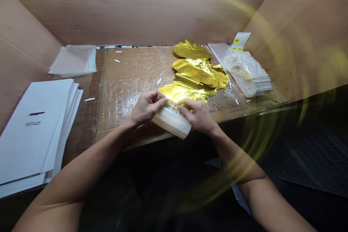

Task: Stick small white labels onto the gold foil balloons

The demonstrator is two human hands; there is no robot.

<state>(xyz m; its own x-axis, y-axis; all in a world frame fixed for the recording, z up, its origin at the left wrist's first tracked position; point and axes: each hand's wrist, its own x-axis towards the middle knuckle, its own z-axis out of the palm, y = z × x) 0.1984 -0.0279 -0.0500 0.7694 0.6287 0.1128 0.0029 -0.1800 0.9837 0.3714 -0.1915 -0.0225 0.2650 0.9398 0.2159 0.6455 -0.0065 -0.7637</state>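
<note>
Left hand (146, 107) and right hand (198, 115) are pinching narrowly | white printed roll (171, 121) is sitting just before gold foil balloons (193, 72) | seems light, soft; edges are offering hold

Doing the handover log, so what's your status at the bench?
Left hand and right hand gripping printed white plastic packet. Gold foil balloons just behind it, on wooden bench.
</note>
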